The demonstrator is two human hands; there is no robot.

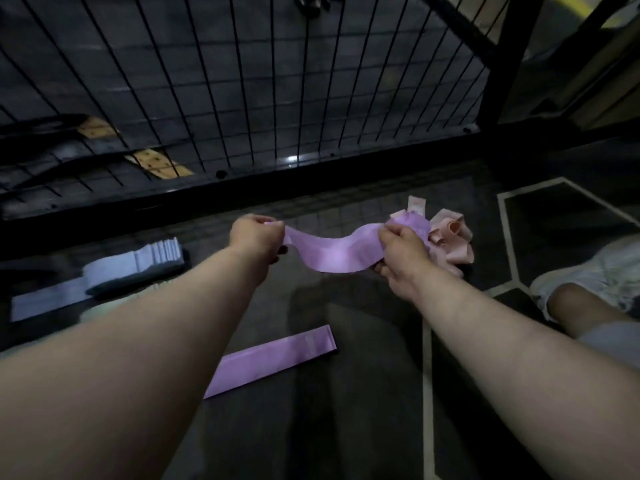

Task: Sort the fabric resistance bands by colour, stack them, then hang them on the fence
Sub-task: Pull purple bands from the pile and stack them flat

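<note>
Left hand (254, 237) and right hand (401, 249) each pinch one end of a purple band (332, 251), held above the floor (363, 393). Second purple band (273, 360) lies flat below. Blue-grey stack (135, 266) left; pink pile (450, 240) right; wire fence (242, 81) behind.

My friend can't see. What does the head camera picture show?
A person's left hand and right hand hold a purple band by its ends above a dark floor. A second purple band lies flat nearer the person, a stack of blue bands sits on the left and a loose pile of pink bands on the right. A wire fence stands behind them.
</note>
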